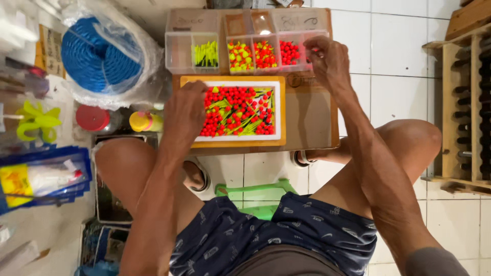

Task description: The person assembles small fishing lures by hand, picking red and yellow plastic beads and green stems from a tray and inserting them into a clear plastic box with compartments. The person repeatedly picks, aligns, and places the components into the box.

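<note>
A white tray with an orange rim [279, 110] lies on a low cardboard-topped table and holds a heap of red beads [240, 105] mixed with yellow-green sticks. My left hand [185, 110] rests on the tray's left edge, fingers curled over the beads; whether it grips any is hidden. My right hand [330, 60] hovers at the right end of a clear compartment box [179, 48], fingertips pinched over the cell of red beads [289, 52]. Other cells hold yellow-green sticks [206, 53] and red-and-yellow floats [240, 56].
A coil of blue rope in plastic [94, 56] lies at the left, with a red lid [92, 117] and a yellow jar [144, 121] below it. A wooden rack [463, 102] stands at the right. My knees flank the table; a green stool [255, 194] sits under me.
</note>
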